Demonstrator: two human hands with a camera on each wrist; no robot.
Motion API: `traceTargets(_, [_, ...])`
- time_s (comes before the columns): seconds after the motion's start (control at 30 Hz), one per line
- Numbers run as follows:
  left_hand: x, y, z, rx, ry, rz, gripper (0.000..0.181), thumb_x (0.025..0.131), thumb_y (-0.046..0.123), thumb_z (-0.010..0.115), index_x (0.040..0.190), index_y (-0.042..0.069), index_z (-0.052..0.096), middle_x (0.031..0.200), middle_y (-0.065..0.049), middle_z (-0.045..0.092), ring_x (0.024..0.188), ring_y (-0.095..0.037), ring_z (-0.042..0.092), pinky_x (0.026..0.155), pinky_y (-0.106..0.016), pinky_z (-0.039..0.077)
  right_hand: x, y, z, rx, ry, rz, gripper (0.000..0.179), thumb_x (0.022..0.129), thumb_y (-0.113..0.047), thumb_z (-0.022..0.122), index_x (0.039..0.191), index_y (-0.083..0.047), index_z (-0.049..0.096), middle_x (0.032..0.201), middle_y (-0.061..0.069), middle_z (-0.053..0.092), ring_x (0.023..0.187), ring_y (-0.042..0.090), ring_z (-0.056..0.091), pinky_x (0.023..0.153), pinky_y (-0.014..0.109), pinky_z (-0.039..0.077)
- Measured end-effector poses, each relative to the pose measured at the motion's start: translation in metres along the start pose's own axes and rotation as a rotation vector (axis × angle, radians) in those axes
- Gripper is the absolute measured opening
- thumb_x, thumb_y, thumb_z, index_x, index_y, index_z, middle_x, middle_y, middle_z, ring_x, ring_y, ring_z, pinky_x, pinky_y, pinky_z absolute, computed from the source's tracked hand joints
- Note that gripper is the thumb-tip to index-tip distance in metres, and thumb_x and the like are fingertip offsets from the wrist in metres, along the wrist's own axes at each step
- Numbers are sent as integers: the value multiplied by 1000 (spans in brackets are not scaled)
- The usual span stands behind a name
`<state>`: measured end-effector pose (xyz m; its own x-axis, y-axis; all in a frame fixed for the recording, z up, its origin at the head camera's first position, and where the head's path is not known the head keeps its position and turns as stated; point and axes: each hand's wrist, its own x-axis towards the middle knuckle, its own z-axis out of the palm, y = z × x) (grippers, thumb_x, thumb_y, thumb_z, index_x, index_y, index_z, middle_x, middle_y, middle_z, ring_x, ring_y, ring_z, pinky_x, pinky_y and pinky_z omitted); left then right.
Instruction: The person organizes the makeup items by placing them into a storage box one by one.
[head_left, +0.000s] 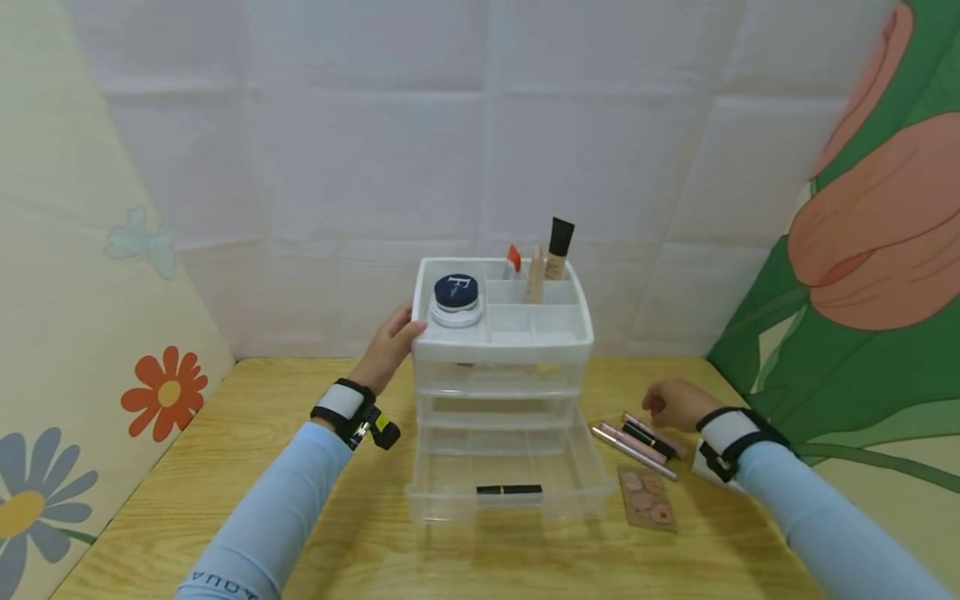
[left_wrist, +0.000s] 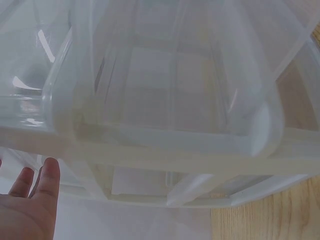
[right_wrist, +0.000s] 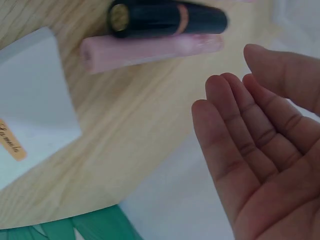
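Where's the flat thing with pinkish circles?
In the head view, the rectangular card with pinkish circles lies on the yellowish wooden table, right of the pulled-out clear plastic drawer, in front of the slim silvery tube.

Navy compact lid (head_left: pixel 456 291): white letter "F". Light-blue left sleeve (head_left: pixel 273 504): "AQUA", inverted. Orange box label (right_wrist: pixel 11 142): dark script, illegible.

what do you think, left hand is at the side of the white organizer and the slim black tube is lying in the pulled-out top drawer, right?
Not quite: the head view shows the slim black tube lying in the pulled-out bottom drawer, not a top one. The left hand is indeed at the side of the white organizer.
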<state>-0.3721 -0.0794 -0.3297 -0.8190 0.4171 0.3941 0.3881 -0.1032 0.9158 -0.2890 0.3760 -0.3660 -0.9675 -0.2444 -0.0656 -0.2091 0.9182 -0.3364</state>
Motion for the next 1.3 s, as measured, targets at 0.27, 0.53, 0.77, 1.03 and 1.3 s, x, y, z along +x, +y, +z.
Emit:
traceTargets(0.27, [1,0,0,5,-3,-8,63,96,26,47,153,8,27,149,-17,38,128,-32,42,106,-49,34,7,17,15,59,-3,91,17,76,6,68,92,8,64,87,12,64,84,32,60,77,49,51])
traceTargets(0.53, [-1,1,1,1,-16,4,62,97,24,45,153,6,26,148,-19,38,128,-35,41,107,-51,32,10,24,27,135,-51,253,21,81,4,62,102,6,63,97,16,62,81,27,60,65,40,54])
traceTargets(0.77, [-2,2,0,11,-11,-11,63,97,25,46,153,7,26,150,-16,37,129,-32,41,106,-49,34,10,25,33,146,-53,275,17,82,7,61,99,7,63,95,17,60,76,26,59,60,38,54])
traceTargets(1.03, [-2,2,0,23,-10,-11,65,95,28,47,153,7,26,150,-16,36,129,-32,40,106,-51,33,12,32,38,71,-15,203,11,78,4,66,90,3,66,88,11,63,86,30,59,78,48,50])
traceTargets(1.3, [1,0,4,2,-29,21,64,97,25,46,153,4,24,152,-17,33,135,-32,35,110,-49,29,8,35,32,59,7,205,15,79,0,68,93,3,67,90,12,63,87,31,59,76,49,50])
